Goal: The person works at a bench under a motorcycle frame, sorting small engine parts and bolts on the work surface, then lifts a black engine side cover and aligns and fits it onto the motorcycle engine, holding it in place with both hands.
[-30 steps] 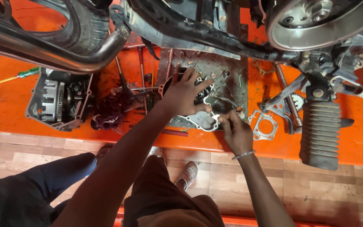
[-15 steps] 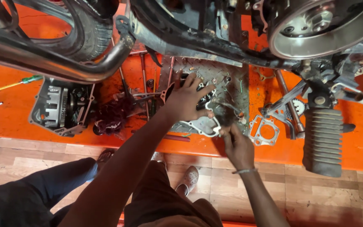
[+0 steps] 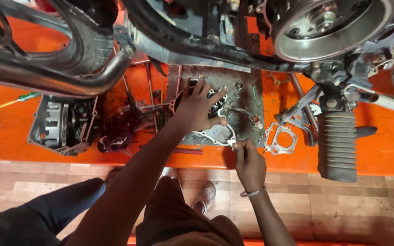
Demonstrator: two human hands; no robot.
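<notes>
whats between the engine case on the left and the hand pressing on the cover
In the head view, a dark reddish rag and a few thin rods and tools lie on the orange platform between the engine case and the left hand.

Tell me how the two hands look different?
The left hand lies spread flat on the grey engine cover; the right hand is curled, pinching the cover's edge. The right hand wears a wrist bangle; the left doesn't. Both are bare and touch the same cover.

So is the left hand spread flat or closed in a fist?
Spread. The left hand lies palm down on the engine cover, its fingers fanned apart and none curled.
</notes>
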